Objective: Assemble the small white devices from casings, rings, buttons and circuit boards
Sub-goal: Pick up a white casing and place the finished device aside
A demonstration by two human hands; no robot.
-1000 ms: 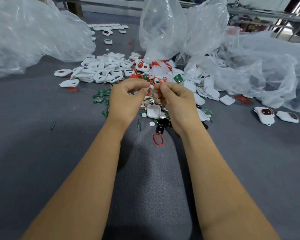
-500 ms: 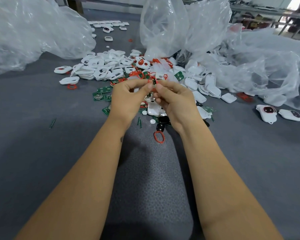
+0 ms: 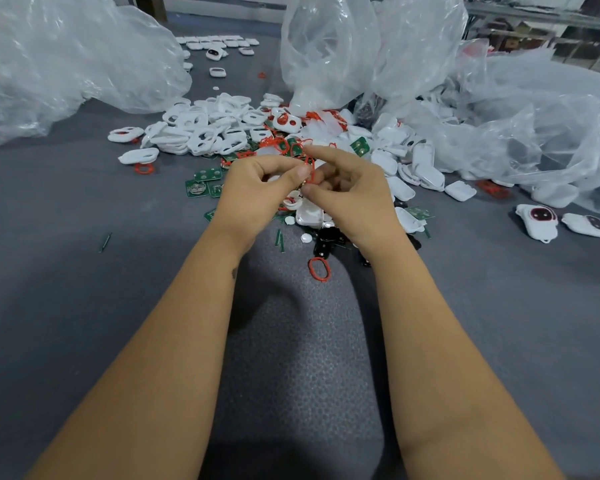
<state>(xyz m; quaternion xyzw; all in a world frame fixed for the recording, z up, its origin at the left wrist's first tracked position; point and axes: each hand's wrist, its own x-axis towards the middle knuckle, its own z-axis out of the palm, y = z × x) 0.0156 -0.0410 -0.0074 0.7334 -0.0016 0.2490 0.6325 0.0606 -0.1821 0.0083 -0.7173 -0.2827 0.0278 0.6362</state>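
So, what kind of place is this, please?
Probably a small hand-assembly workshop. Loose piles of white casings and green circuit boards lie on a grey work table, with big clear plastic bags of parts behind. Both hands, left hand and right hand, hold a red ring.

Materials and finish, as seen over my bench.

The table cover (image 3: 84,306) under my forearms is grey, matt, with a fine pebbled foam-like grain. The red ring (image 3: 310,169) pinched between my left hand (image 3: 257,195) and right hand (image 3: 354,195) looks like thin, soft rubbery stuff, dull in sheen; a second red ring (image 3: 319,269) on the cover looks the same. White casings (image 3: 201,133) are smooth moulded plastic, slight gloss. The casing below my fingers (image 3: 309,216) shows a brighter glossy highlight. Circuit boards (image 3: 207,174) are green, smooth, with small silvery metal pads. Black buttons (image 3: 326,239) look shiny. Bags (image 3: 66,60) are thin clear film, crinkled, glossy.
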